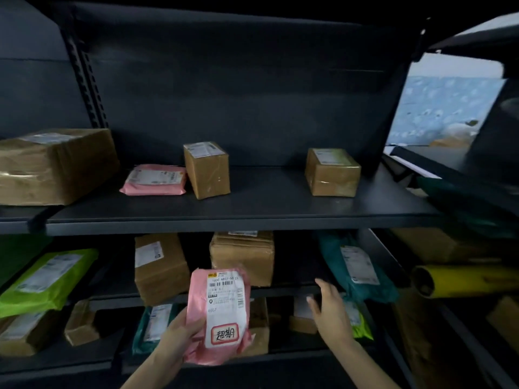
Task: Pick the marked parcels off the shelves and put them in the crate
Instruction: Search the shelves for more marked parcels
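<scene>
Dark metal shelving unit (266,223) fills most of the view, several tiers, w/ a solid dark back panel (252,94) behind the top tier. Slotted upright post (84,77) at left, leaning in the wide lens. 2nd dark rack (427,157) on the right, set at an angle. Btwn the two, a bright gap shows a pale-blue patterned surface (438,108); wall or sheet, can't tell. Light v. dim overall, brightest at that gap; lower tiers in deeper shadow.

A flat pink mailer (154,179) lies just beside an upright brown box (207,170), with a squat taped box (332,172) well apart to its right. Lower down sit a lime-green bag (47,279), a teal bag (356,268) (white label facing out) and a yellow roll (463,280).
</scene>
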Tool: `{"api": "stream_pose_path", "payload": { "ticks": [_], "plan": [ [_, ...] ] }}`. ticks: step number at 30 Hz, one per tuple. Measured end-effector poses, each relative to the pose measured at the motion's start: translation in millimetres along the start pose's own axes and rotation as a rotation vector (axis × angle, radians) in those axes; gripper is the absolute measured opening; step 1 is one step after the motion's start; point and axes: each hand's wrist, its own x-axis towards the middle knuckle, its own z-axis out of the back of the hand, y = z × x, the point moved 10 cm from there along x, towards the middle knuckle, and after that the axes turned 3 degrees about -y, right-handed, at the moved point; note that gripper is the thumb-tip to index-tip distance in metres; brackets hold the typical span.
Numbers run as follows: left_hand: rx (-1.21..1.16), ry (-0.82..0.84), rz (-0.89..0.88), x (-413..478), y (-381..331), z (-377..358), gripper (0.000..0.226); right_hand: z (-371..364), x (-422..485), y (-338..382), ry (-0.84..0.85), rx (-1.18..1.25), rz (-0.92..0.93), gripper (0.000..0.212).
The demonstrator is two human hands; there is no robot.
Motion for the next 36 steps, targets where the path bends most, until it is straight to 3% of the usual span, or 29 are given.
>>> {"api": "stream_pose_path", "payload": {
  "ticks": [7,17,24,28,30,33,36],
  "plan": [
    [-0.038,0.192,0.075,-9.0,35.9,-69.6,0.047,48.5,-50.6,-61.8,-0.097,-0.043,-0.098,0.044],
    [0.052,0.147,0.093,-6.6,53.5,-129.9,0.029,77.5,-56.4,-130.6,-0.123,-0.052,-0.167,0.040],
    [0.051,0.128,0.131,25.6,121.8,-164.8,0.027,25.2,-34.6,-200.4,-0.045,-0.054,-0.173,0.040],
    [0.091,0.178,0.104,52.9,168.3,-181.3,0.063,-30.5,-23.4,-249.5,0.035,-0.067,-0.190,0.044],
    [0.126,0.173,0.067,75.3,192.8,-189.2,0.068,-64.7,-16.9,-275.7,0.034,-0.043,-0.199,0.044],
    [0.102,0.170,0.023,108.8,218.5,-200.0,0.065,-102.0,-3.3,-302.6,0.004,-0.029,-0.187,0.045],
    [0.009,0.192,-0.019,146.0,248.1,-217.0,0.048,-142.8,15.5,-328.5,-0.036,-0.060,-0.137,0.044]
  ]
}}
